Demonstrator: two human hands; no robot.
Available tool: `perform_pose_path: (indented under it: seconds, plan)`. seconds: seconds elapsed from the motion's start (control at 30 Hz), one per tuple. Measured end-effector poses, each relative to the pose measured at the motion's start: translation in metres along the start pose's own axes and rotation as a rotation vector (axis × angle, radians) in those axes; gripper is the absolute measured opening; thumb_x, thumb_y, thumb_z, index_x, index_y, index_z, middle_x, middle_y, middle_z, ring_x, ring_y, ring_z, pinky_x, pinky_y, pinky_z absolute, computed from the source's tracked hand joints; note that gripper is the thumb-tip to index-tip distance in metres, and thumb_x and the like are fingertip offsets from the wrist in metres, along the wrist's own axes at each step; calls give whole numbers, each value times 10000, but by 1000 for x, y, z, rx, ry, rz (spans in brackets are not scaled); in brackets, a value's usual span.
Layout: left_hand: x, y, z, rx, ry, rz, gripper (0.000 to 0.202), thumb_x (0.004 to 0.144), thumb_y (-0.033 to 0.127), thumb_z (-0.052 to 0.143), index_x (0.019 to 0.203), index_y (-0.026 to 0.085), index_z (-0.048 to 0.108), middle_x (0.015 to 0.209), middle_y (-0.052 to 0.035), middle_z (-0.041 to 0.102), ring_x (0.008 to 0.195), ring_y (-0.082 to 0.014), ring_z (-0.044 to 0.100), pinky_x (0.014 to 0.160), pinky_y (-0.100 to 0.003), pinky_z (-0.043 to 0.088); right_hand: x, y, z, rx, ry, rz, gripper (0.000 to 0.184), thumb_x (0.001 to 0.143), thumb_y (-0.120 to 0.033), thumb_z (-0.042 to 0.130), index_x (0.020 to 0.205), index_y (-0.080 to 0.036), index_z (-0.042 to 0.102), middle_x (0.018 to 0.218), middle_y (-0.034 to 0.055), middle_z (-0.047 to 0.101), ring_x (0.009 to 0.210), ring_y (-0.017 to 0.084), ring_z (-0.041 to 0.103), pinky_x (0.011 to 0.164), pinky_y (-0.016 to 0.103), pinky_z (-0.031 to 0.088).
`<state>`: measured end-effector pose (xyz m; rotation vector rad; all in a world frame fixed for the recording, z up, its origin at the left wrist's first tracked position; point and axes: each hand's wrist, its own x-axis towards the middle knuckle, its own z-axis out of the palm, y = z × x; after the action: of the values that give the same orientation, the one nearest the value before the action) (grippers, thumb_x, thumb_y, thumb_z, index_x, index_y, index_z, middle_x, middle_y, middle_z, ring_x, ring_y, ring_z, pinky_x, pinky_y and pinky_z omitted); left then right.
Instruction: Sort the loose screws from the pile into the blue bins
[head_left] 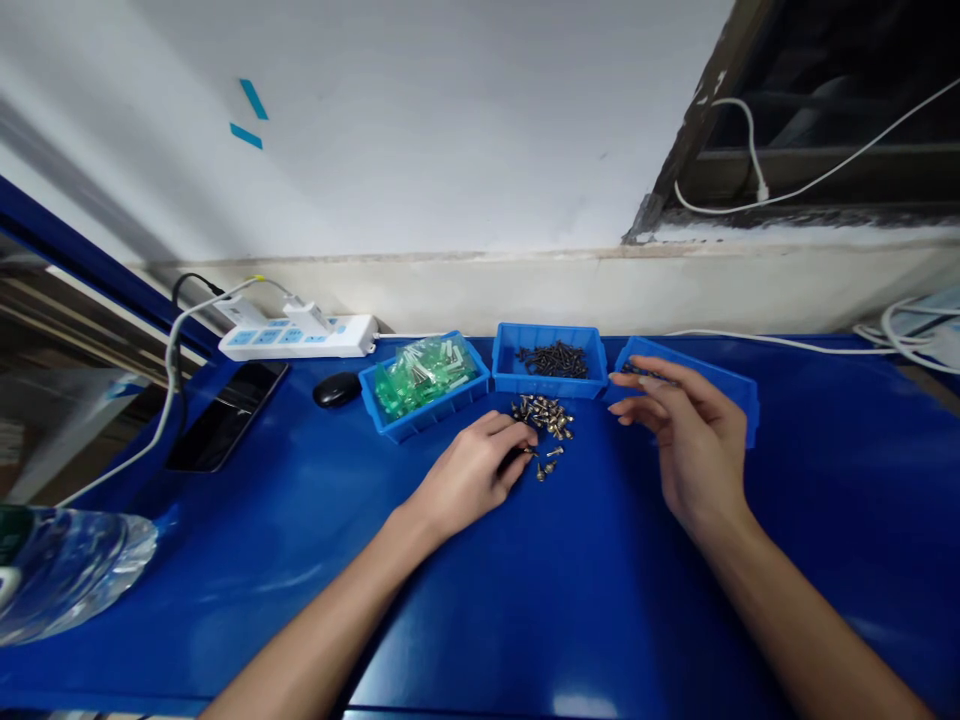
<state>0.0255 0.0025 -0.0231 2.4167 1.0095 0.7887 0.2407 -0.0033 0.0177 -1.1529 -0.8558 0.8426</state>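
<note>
My left hand (469, 465) rests on the blue table beside a small pile of brassy screws (546, 412). Its thumb and forefinger are pinched on a single screw (531, 452) at the near side of the pile. A few loose screws (541, 472) lie just right of those fingertips. My right hand (697, 440) is raised over the near left side of the right blue bin (731, 385), fingers curved and apart, with nothing visible in them. The hand partly hides that bin and the small dark pieces inside.
The middle blue bin (510, 378) holds dark screws (559, 360). Bagged green and white plugs (427, 375) fill the left bin (405, 428). Further left are a black mouse (336, 389), a phone (229, 415), a power strip (352, 337) and a large water bottle (75, 570).
</note>
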Motion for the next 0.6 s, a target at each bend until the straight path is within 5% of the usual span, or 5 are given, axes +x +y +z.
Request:
perform_pose_path:
  seconds: [0.13, 0.33, 0.6]
  plan:
    - [3, 7, -2, -177, 77, -70, 81, 930, 110, 639, 965, 181, 623, 871, -11, 677, 805, -158, 636, 749, -258, 507, -3, 8, -1, -151, -254, -5, 140, 757, -297, 754, 863, -219, 801, 727, 32, 791, 563, 169, 718, 544, 275, 566]
    - [6, 13, -5, -490, 209, -175, 82, 927, 206, 682, 924, 169, 609, 837, 5, 639, 760, -116, 599, 732, -229, 499, -12, 17, 1, -409, -547, -77, 177, 785, -305, 739, 920, -227, 822, 923, 61, 827, 844, 252, 794, 811, 384, 641]
    - [6, 15, -5, -647, 195, -203, 136, 927, 255, 710, 916, 161, 613, 823, -4, 642, 747, -119, 606, 718, -234, 515, -13, 16, 4, -171, -716, 145, 117, 745, -276, 809, 843, -219, 839, 748, 38, 806, 676, 204, 775, 678, 306, 632]
